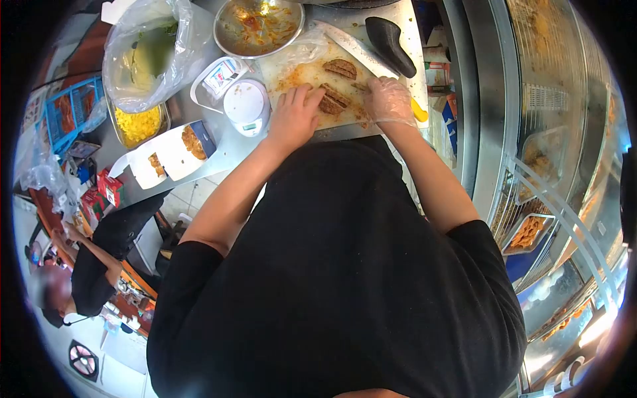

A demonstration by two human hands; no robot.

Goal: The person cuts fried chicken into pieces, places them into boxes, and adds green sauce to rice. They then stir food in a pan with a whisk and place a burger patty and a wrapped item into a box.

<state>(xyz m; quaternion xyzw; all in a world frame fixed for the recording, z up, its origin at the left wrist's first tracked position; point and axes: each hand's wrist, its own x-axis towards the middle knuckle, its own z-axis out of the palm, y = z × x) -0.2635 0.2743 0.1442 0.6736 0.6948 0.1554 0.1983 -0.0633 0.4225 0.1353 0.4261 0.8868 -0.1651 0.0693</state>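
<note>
My bare left hand (294,118) rests on the white cutting board (345,126), its bent fingers against the left end of a cut brown patty (333,101). To the right, my right hand (391,101) wears a clear plastic glove. Its fingers are curled down to the board, and what they hold is hidden. A yellow handle (419,110) sticks out beside that hand. Another brown patty piece (340,68) lies farther back. Behind it are a long knife blade (355,50) and a curved black object (390,46) whose kind I cannot make out.
Left of the board stand a white scale (247,106), a stained metal bowl (259,48), a plastic bag with greens (123,86), a tray of yellow pieces (138,126) and an open food box (174,162). A person (99,278) works at far left. Glass display shelves (531,219) line the right.
</note>
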